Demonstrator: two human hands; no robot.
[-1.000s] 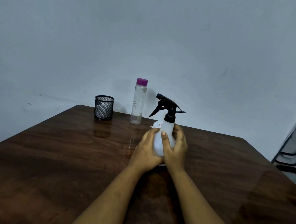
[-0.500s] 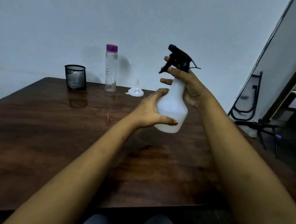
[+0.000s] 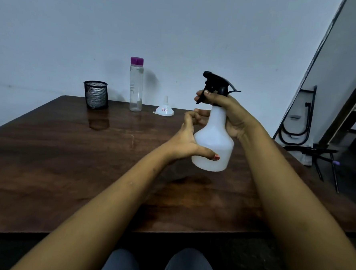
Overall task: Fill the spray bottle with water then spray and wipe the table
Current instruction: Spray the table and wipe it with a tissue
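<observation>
I hold a white spray bottle (image 3: 215, 141) with a black trigger head (image 3: 215, 83) upright in the air above the dark wooden table (image 3: 67, 159). My right hand (image 3: 226, 110) grips its neck just under the trigger head. My left hand (image 3: 190, 139) cups the lower body, thumb across the front, fingers curled near the shoulder. A clear water bottle (image 3: 136, 85) with a purple cap stands at the table's far edge. A small white funnel (image 3: 164, 110) sits upside down beside it.
A black mesh cup (image 3: 95, 95) stands at the far left of the table, near the wall. Black metal frames (image 3: 298, 121) lean against the wall to the right, beyond the table's edge. My knees show below the near edge.
The spray bottle was lifted off the table a second ago, and my view swung right. Since half a second ago my left fingers have curled in from the bottle's side.
</observation>
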